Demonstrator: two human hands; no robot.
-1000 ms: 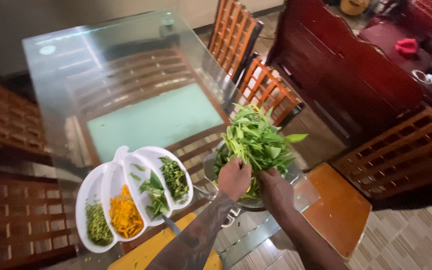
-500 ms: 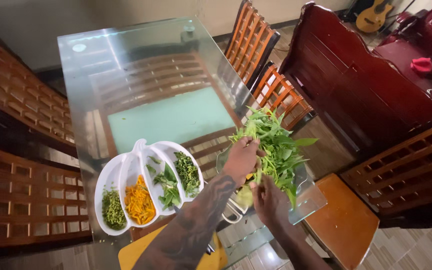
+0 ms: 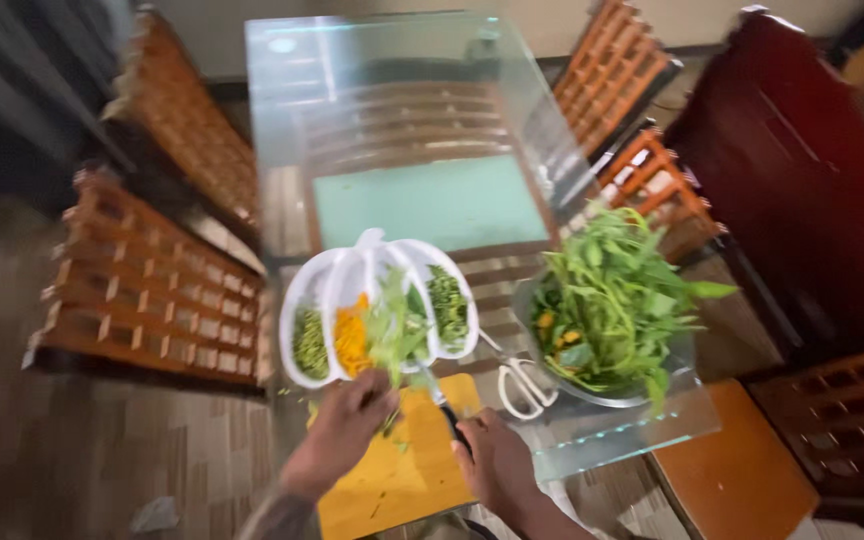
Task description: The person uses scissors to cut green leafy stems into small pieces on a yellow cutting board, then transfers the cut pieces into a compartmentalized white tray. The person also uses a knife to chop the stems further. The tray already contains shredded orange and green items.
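Your left hand (image 3: pixel 344 425) has left the bowl of leafy greens (image 3: pixel 607 300); its grip now pinches a small bunch of leaves (image 3: pixel 392 325) over the yellow cutting board (image 3: pixel 402 480). Your right hand (image 3: pixel 497 462) now grips a knife (image 3: pixel 440 400) beside it on the glass desk (image 3: pixel 392 80).

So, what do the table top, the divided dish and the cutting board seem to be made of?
The table top looks like clear glass: glossy, with chairs visible through it. The divided dish seems white glossy plastic, though glazed ceramic is possible. The cutting board looks like matte yellow plastic, uniform in colour, without wood grain.
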